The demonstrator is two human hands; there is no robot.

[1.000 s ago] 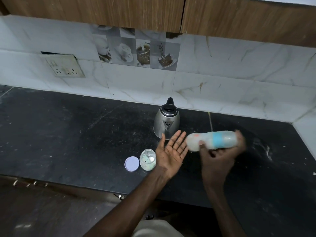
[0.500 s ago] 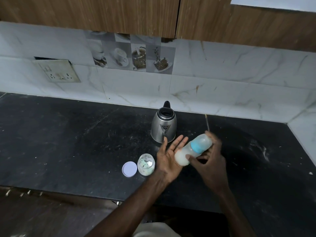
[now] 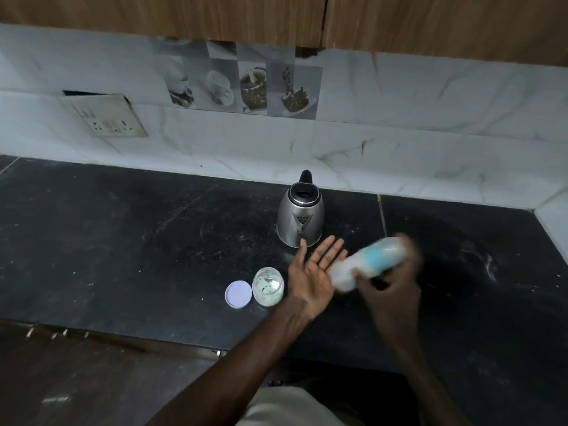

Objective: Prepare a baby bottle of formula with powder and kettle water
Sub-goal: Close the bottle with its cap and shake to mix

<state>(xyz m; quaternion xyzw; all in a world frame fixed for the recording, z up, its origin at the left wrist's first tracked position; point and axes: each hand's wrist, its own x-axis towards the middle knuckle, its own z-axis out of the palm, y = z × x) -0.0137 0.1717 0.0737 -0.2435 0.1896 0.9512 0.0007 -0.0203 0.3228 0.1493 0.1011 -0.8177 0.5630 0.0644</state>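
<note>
A round lid [image 3: 238, 294] lies flat on the near part of the black counter [image 3: 123, 241]. Right beside it, on its right, stands a small open jar [image 3: 268, 285]. Next comes the left hand [image 3: 313, 272]. Its palm faces up, its fingers are straight and a little spread, and it holds nothing. The kettle [image 3: 300, 218] stands just past its fingertips, on the far side.

The bottle [image 3: 367, 262] is in the air, just right of that palm. It lies almost on its side. Its long way runs from near left to far right, and the left end is the lower one. That low end is at the edge of the palm, but the bottle is too blurry to tell if they touch. The right hand [image 3: 390, 290] grips the bottle from the near side, with its fingers curled round it.

So the open palm is right at the bottle's low end. I think the next move brings that end onto the palm, maybe to mix the milk or test it.
</note>
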